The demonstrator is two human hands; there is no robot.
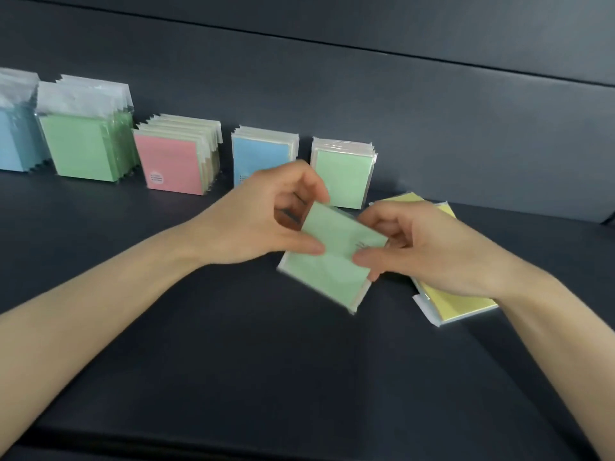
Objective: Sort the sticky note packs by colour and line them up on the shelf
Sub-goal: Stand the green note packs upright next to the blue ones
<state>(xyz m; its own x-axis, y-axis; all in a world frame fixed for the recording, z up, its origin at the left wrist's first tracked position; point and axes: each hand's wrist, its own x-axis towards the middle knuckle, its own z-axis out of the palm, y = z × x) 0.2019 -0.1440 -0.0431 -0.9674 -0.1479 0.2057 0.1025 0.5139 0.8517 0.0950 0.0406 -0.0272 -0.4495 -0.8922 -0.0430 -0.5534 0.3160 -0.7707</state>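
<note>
A green sticky note pack (332,257) in clear wrap is tilted just above the dark shelf (233,327), blurred. My left hand (266,221) pinches its upper left edge and my right hand (422,251) pinches its right edge. Upright rows stand along the back wall: a small green row (342,176), a small blue row (261,154) partly behind my left hand, and a pink row (171,164). Yellow packs (462,302) lie flat under my right hand and wrist.
Further left stand a row of larger green packs (83,144) and a row of larger blue packs (13,141) cut off by the frame edge. The dark back wall (432,111) rises right behind the rows.
</note>
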